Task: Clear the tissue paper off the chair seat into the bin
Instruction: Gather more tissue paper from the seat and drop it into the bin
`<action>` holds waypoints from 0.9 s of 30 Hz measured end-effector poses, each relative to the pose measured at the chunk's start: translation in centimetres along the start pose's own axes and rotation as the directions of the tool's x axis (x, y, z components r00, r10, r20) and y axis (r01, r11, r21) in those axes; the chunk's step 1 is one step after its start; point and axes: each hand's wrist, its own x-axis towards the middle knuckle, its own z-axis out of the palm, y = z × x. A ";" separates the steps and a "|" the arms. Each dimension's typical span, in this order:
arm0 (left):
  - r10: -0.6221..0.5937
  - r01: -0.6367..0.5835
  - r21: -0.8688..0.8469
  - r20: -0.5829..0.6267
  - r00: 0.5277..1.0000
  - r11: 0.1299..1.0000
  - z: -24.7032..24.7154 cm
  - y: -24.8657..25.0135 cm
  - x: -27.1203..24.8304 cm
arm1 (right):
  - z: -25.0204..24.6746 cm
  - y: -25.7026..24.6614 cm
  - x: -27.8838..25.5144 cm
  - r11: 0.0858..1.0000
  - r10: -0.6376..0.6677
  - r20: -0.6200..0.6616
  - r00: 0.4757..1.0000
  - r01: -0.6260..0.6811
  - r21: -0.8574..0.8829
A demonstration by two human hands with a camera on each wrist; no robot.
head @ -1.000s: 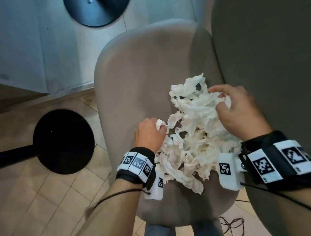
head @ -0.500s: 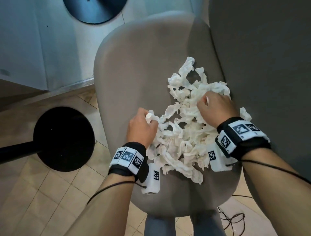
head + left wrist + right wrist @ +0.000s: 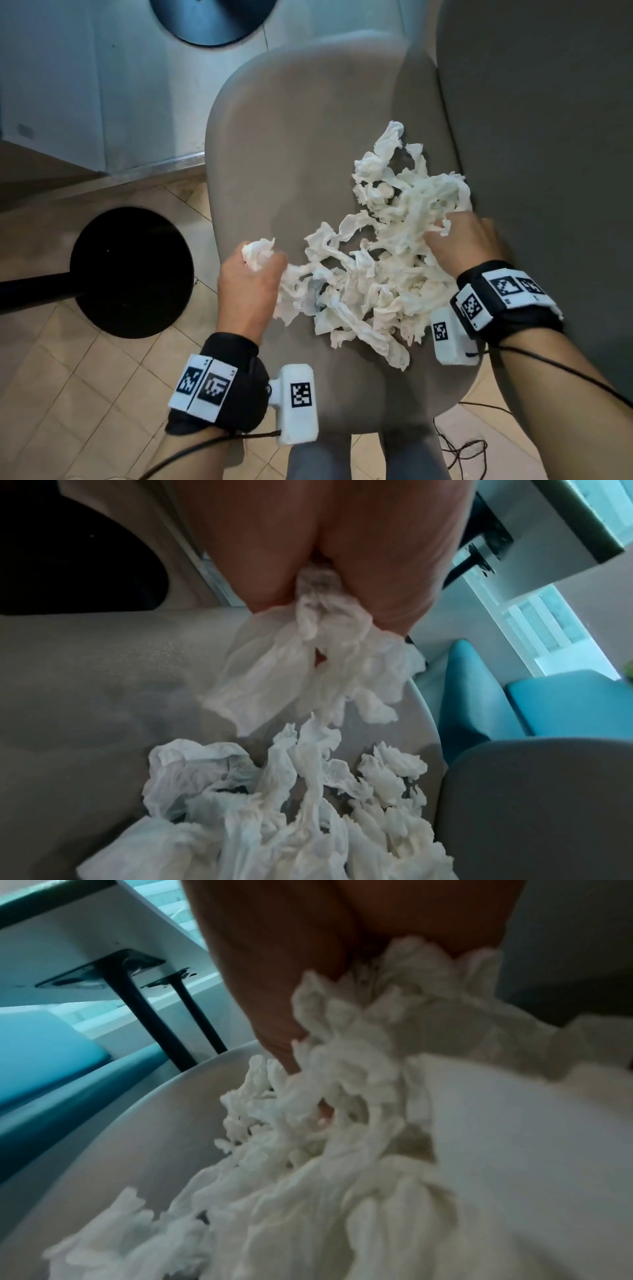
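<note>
A heap of crumpled white tissue paper [image 3: 370, 267] lies on the beige chair seat [image 3: 294, 144], toward its right side by the backrest. My left hand [image 3: 253, 274] grips a wad of tissue [image 3: 258, 251] at the heap's left edge; in the left wrist view the tissue [image 3: 308, 653] trails from my closed fist down to the heap. My right hand [image 3: 459, 240] is curled into the heap's right side and clutches a bunch of tissue [image 3: 394, 1031]. No bin is in view.
The chair's grey backrest [image 3: 534, 171] rises at the right. On the tiled floor at the left stands a black round table base [image 3: 132, 270], and another dark disc [image 3: 212, 20] sits at the top. A thin black cable [image 3: 462, 452] lies below the seat.
My right hand came down from above the heap and closed into its right side. My left hand has pulled its wad a little to the left, away from the heap.
</note>
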 end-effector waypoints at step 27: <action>-0.079 0.065 -0.224 -0.052 0.996 0.972 1.3 1.4 -6.8 | -6.5 1.8 -3.5 0.815 -0.195 -0.303 0.933 0.326 0.479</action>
